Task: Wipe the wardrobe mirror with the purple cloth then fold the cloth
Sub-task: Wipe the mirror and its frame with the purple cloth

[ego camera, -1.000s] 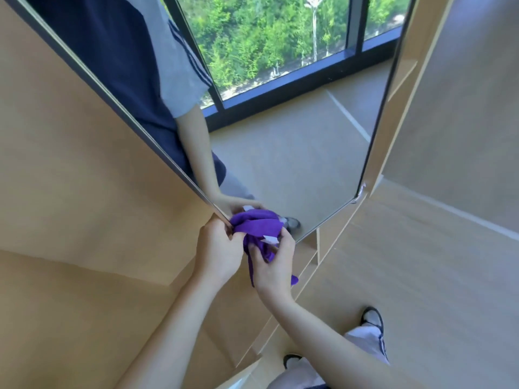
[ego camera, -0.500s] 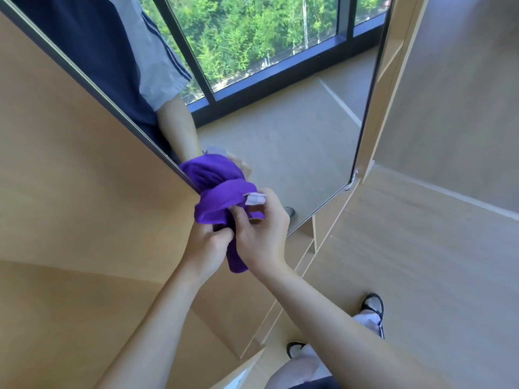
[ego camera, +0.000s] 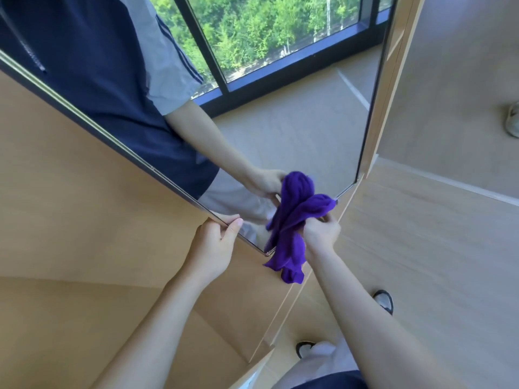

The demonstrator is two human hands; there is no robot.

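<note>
Mirror (ego camera: 295, 130) top ran off the upper edge. Right hand (ego camera: 320, 234) fingers buried in cloth (ego camera: 297, 220); grip detail unseen. Object (ego camera: 512, 122) at right edge cut off, unidentifiable. Shoes (ego camera: 384, 301) partly hidden behind forearm.

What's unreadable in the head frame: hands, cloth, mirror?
- Right hand fingertips: buried in the purple cloth.
- Cloth-to-mirror contact: hidden behind the bunched cloth.
- Mirror top: cut off by the frame edge.
- Left hand fingers: curled out of sight behind the mirror's edge.
</note>
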